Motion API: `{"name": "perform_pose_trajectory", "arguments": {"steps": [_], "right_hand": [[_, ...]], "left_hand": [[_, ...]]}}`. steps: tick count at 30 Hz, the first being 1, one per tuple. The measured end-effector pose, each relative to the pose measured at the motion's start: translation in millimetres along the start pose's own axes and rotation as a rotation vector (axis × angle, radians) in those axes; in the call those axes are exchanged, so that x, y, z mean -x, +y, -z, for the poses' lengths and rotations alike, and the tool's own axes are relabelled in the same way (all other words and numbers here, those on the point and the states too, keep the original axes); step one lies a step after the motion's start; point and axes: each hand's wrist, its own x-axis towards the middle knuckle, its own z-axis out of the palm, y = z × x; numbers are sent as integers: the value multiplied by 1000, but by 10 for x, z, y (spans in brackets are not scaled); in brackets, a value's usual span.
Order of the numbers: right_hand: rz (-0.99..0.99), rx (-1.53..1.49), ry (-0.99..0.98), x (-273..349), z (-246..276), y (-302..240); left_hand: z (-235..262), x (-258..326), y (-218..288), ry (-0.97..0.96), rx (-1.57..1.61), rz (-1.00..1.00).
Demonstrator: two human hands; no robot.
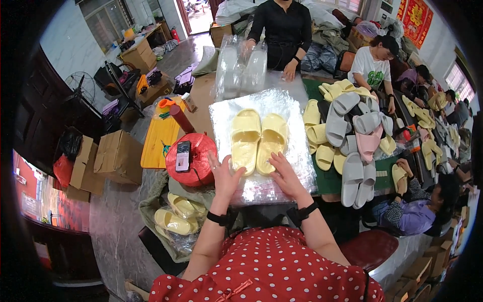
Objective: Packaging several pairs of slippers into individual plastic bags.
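Pale yellow slide sandals, paired on a clear plastic bag.
Left hand and right hand spread open, palms down, fingertips at the heels.

Bagged yellow slippers partly hidden below table edge, far workers' hands too small.

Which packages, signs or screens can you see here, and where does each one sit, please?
Clear plastic bag: flat under the yellow slippers, shiny.
Cardboard boxes: floor at left, brown.
Phone: on the red twine spool, dark screen.
Wall hanging: top right, red and gold.
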Motion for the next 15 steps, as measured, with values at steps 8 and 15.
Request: {"name": "perform_pose_trajectory", "arguments": {"steps": [8, 15], "right_hand": [[-2, -7, 0, -12, 2, 6], [-22, -32, 11, 3, -2, 31]], "left_hand": [[71, -178, 111, -130, 569, 179], [121, -281, 156, -118, 554, 290]]}}
